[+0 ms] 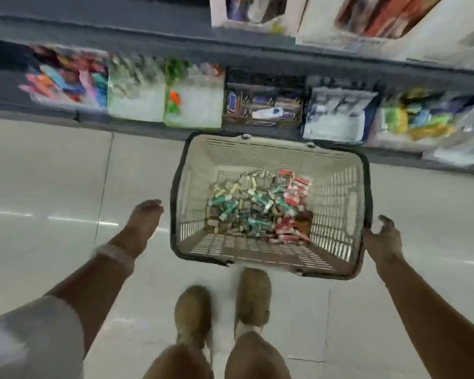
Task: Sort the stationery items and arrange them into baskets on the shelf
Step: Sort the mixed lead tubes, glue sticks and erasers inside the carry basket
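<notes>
Two hands at the basket, nothing lifted yet

Two hands frame the beige slotted plastic shopping basket (271, 160) standing on the pale tiled floor (52, 173). The left hand (141, 225), at nine o'clock of it, is relaxed, empty, and apart from the rim. The right hand (382, 237), at three o'clock, has loosely curled fingers at the dark rim; whether it grips is unclear. Small stationery packets, green, yellow and red (260, 206), lie heaped inside. Blurred shelf baskets (263, 105) line up at twelve o'clock. Best pick one colour at a time and match it before dropping.
</notes>
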Action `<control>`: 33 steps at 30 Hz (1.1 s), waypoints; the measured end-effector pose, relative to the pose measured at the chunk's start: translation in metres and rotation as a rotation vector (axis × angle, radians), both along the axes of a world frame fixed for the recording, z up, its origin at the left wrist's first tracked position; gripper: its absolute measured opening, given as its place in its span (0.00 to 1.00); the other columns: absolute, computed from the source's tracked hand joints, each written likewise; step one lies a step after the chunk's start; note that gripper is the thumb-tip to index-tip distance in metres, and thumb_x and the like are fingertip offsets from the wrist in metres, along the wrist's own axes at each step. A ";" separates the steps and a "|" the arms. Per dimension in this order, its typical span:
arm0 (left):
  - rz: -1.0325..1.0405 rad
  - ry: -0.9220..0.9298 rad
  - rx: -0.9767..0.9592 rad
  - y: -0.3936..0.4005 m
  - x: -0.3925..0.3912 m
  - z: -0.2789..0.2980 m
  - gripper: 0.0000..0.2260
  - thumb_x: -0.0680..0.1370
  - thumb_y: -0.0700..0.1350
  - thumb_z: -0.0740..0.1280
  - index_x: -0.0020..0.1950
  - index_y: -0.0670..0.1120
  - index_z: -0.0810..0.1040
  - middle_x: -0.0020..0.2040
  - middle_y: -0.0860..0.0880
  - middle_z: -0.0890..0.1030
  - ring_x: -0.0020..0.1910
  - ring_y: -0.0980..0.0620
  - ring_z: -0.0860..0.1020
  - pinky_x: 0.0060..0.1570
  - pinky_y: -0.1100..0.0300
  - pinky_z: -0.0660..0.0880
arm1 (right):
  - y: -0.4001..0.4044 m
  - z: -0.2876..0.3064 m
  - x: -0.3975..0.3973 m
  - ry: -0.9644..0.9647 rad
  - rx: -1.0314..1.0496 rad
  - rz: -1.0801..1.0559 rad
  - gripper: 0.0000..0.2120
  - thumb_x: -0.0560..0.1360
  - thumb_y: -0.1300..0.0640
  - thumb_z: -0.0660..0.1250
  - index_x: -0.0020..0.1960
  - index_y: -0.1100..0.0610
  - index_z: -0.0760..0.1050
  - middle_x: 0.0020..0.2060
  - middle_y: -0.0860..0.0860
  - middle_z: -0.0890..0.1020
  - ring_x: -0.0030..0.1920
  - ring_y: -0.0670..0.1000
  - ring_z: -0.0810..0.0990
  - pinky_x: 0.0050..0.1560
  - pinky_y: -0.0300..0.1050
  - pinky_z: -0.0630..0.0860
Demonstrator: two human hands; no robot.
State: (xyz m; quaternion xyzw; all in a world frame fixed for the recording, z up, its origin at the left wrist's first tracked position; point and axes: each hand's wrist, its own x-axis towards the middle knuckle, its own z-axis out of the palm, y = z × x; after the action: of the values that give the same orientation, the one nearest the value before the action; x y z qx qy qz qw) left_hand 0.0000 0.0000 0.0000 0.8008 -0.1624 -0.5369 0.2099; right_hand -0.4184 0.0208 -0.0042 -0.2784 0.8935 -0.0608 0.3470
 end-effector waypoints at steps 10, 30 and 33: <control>-0.398 -0.485 0.017 -0.010 -0.017 -0.043 0.09 0.76 0.41 0.62 0.47 0.38 0.78 0.42 0.37 0.80 0.43 0.38 0.78 0.38 0.55 0.70 | -0.002 -0.032 -0.010 -0.108 -0.111 -0.367 0.15 0.74 0.61 0.64 0.60 0.62 0.74 0.37 0.57 0.76 0.29 0.52 0.70 0.26 0.34 0.68; -0.200 -0.477 0.061 0.104 0.156 0.350 0.13 0.78 0.49 0.62 0.40 0.41 0.77 0.37 0.42 0.78 0.39 0.41 0.76 0.39 0.55 0.69 | 0.001 0.351 0.159 -0.357 0.018 -0.259 0.07 0.75 0.57 0.63 0.48 0.62 0.73 0.42 0.59 0.77 0.41 0.58 0.76 0.47 0.52 0.75; -0.030 -0.432 0.081 0.139 0.209 0.368 0.08 0.76 0.44 0.64 0.43 0.41 0.77 0.39 0.42 0.78 0.39 0.43 0.75 0.40 0.55 0.70 | -0.026 0.375 0.229 -0.338 -0.036 -0.117 0.07 0.76 0.57 0.62 0.51 0.59 0.72 0.45 0.58 0.76 0.45 0.56 0.75 0.50 0.51 0.74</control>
State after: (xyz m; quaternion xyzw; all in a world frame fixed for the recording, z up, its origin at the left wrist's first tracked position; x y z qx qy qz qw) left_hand 0.2090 0.1387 0.3684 0.9024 -0.1937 -0.3621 0.1302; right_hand -0.1890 -0.0055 0.3705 -0.2177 0.8360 -0.1430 0.4830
